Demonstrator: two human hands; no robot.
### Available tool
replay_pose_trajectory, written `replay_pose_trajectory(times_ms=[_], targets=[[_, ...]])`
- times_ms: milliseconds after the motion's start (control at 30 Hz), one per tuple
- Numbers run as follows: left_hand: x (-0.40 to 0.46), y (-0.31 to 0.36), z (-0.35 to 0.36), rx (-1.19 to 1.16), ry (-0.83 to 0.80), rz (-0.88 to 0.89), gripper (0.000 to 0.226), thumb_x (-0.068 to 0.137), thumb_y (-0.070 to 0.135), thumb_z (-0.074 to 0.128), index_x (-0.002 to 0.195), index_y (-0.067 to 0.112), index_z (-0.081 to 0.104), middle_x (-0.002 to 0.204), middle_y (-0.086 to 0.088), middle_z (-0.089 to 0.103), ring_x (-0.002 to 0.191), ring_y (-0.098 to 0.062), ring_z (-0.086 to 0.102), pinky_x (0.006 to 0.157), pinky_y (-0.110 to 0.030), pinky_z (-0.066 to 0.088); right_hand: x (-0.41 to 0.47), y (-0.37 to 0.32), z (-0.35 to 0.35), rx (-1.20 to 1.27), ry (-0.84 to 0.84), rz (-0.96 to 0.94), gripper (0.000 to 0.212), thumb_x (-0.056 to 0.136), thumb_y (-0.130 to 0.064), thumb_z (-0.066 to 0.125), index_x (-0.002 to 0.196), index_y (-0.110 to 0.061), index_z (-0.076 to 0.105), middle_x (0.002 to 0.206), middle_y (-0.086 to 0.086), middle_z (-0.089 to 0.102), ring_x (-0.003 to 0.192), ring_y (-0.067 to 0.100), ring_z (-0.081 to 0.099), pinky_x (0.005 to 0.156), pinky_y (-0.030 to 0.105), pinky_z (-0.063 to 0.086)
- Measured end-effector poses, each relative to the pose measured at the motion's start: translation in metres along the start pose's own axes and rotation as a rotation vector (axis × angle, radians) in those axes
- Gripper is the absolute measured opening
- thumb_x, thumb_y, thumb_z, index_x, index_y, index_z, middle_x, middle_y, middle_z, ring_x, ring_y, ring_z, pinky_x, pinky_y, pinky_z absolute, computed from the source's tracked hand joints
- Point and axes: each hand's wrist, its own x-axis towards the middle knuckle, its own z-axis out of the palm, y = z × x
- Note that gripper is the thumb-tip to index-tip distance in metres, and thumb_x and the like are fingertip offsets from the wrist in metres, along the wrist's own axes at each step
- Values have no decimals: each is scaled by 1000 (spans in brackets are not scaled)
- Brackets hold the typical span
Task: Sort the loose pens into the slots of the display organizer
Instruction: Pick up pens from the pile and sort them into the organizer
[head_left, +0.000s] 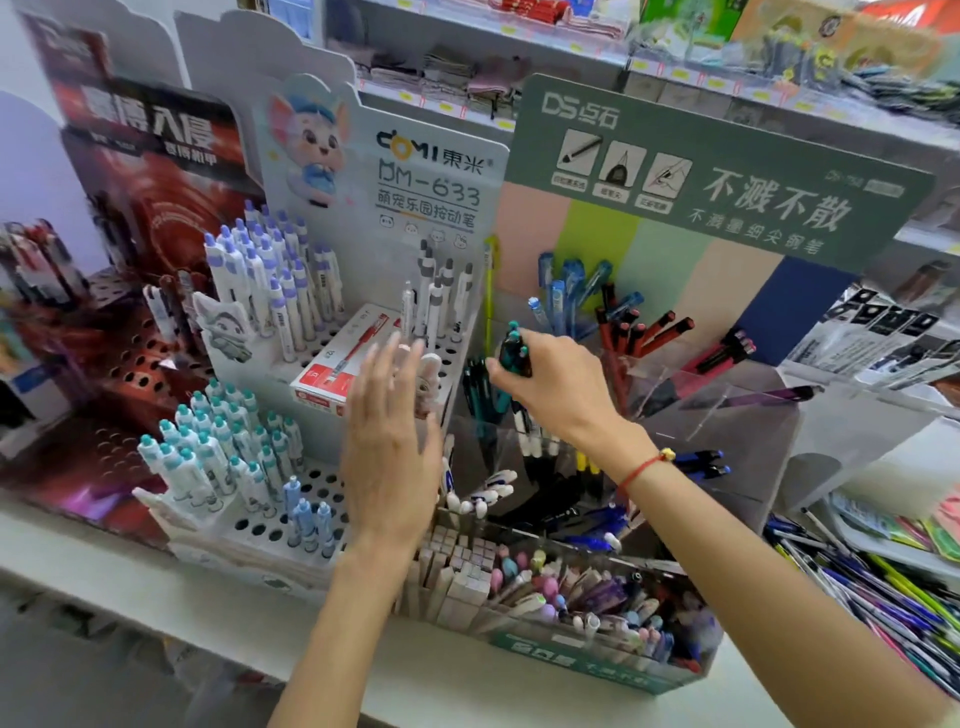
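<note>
Blur softens most of the shelf, so exact pen counts are out of reach in the crowded slots. The right hand (545, 382) grips a small bunch of dark teal-capped pens (515, 349), upright, fingers curled round the barrels; how many are in the bunch cannot be told, at least two caps show. It holds them above the clear acrylic organizer (727, 415), near the green-headed display card (717, 171). A red cord bracelet (644, 467) circles that wrist. The left hand (392, 441) hangs flat with straight, spread fingers, holding nothing, in front of the white perforated pen stand (311, 483) and hiding part of it.

On that stand, purple-capped pens (275, 270) fill the upper left tier and teal-capped white pens (208, 441) the lower left; both groups are too dense to count. Three light blue pens (306, 514) stand apart at the lower front. About five grey-capped pens (441, 291) stand in the upper right. One red-and-white pen box (345, 358) lies across the middle tier.

Inside the acrylic organizer, blue pens (566, 286), red pens (639, 332) and black-and-white pens (535, 436) lean in separate compartments, partly hidden by the right hand and by glare. A front tray of pastel pens (571, 597) sits below, and loose pens (857, 582) lie piled at the right, cut off by the frame edge.
</note>
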Motion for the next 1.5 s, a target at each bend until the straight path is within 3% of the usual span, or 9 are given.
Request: replay_pose_trajectory(times_ms=[100,233,400,700,833,1033,1133,1300,1500], targets=[[5,-2,4,30,-59,71,65,85,0,65,144,13,39,148,-4,41,141,-19,29,116,-38,22,1,-6,13,-216,-46,25,38,88,-50,60,99,-14,66,87,5,70,85,26,65,62,32,40],[5,-3,1,56,-74,82,68,82,0,67,143,13,40,147,-4,43,140,-19,32,116,-38,23,-18,-8,30,-271,154,-82,59,72,-43,79,118,-14,58,105,6,62,94,27,59,74,36,47],[4,-2,0,45,-100,81,72,80,0,69,144,13,38,147,-3,42,141,-18,31,115,-39,27,-45,-11,50,-247,156,-210,60,90,-23,62,143,-8,39,139,11,49,127,27,48,107,41,39],[-3,5,-7,33,-112,61,72,86,7,64,149,15,30,153,-1,33,145,-14,21,117,-36,20,-55,-10,19,-114,50,-147,65,88,-24,61,146,-15,34,142,4,47,133,24,41,111,40,33],[-27,35,-3,-40,-159,155,59,85,14,65,140,13,44,142,-2,48,134,-17,40,113,-35,30,-101,19,-24,-77,102,-93,56,87,-21,66,139,-13,46,134,2,52,126,19,46,105,31,40],[-53,110,23,-89,-438,496,31,80,17,73,110,20,67,106,8,69,97,-13,64,81,-27,50,-207,92,-85,-343,-29,166,46,72,-26,81,114,-17,65,107,0,66,98,21,62,76,33,54],[-70,159,49,-86,-605,656,23,83,25,62,105,24,68,96,9,69,84,-15,67,64,-29,55,-254,129,-109,-412,-329,400,46,85,-35,69,128,-23,55,116,-3,63,107,20,59,85,33,48],[-118,235,106,-84,-939,738,35,100,37,38,134,34,45,130,14,54,118,-12,53,89,-31,43,-328,216,-113,-316,-558,768,47,97,-39,50,140,-25,40,126,-3,58,117,17,53,88,31,46],[-190,269,220,-127,-1131,487,36,100,33,40,136,34,44,142,17,43,129,-7,40,97,-29,38,-396,322,-93,-139,-650,1028,59,96,-39,51,148,-20,30,143,2,45,128,22,46,95,36,44]])
